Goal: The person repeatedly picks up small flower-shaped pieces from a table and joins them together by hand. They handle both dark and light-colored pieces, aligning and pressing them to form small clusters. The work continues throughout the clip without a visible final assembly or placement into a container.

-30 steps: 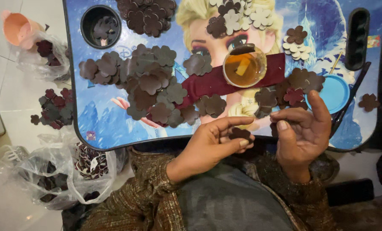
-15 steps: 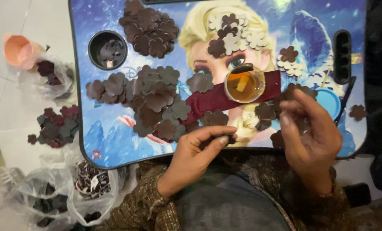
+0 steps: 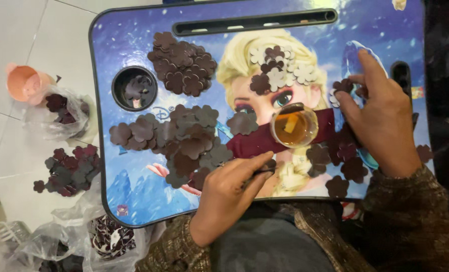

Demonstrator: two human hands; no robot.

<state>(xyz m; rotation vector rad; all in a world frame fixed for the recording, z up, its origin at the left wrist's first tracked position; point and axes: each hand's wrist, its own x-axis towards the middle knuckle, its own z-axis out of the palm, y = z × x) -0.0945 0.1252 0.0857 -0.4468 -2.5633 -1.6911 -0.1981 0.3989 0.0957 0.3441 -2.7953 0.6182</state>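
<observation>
Petals (image 3: 184,146), dark brown and flower-shaped, lie heaped across the middle of my lap tray (image 3: 134,196), with a second pile (image 3: 181,63) higher up and a few more inside the round cup hole (image 3: 134,88). My left hand (image 3: 232,194) rests at the near edge of the tray, its fingers (image 3: 254,168) drawn together and pinched on a thin dark tool (image 3: 262,173); the tip is at a small petal just beside the maroon strip (image 3: 265,141), though I cannot tell whether it touches. My right hand (image 3: 383,118) lies flat on the right side of the tray, fingers (image 3: 368,68) loosely spread and stretched forward, thumb and forefinger closing on one petal (image 3: 343,86) near a cluster of pale and brown petals (image 3: 280,70). I cannot tell whether that petal is lifted or only pressed down. A small glass bowl (image 3: 294,125) of amber glue sits on the maroon strip, between my two hands. More petals (image 3: 348,168) lie scattered under and beside my right wrist. Off the tray, on the floor to my left, sit a pink cup (image 3: 25,84), a loose heap of petals (image 3: 68,168) and some clear plastic bags (image 3: 58,113) with more inside.
</observation>
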